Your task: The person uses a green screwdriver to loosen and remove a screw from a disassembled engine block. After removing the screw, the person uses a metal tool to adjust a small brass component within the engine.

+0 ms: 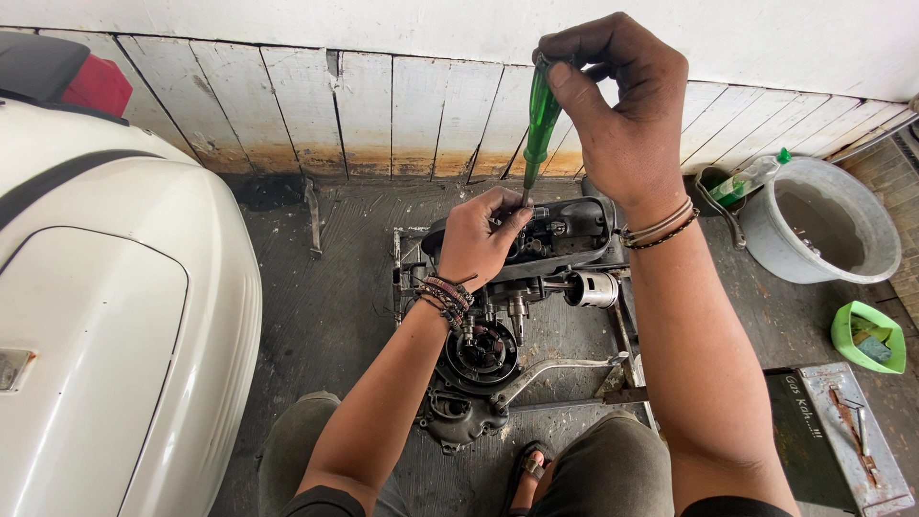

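A dismantled scooter engine (507,316) lies on the dark floor between my knees, on a metal frame. My right hand (617,105) is raised above it, fingers shut on the top of a green-handled screwdriver (539,120) that stands nearly upright. The tip goes down into the engine's upper casing. My left hand (476,239) rests on that casing and pinches the screwdriver's shaft near the tip. A silver cylinder part (593,289) sticks out on the engine's right side, and a kick lever (555,369) lies across the lower part.
A white scooter body panel (105,306) fills the left. A grey bucket (823,225) stands at the right by a small green container (866,337) and a metal toolbox (842,436). A white plank wall (364,105) runs along the back.
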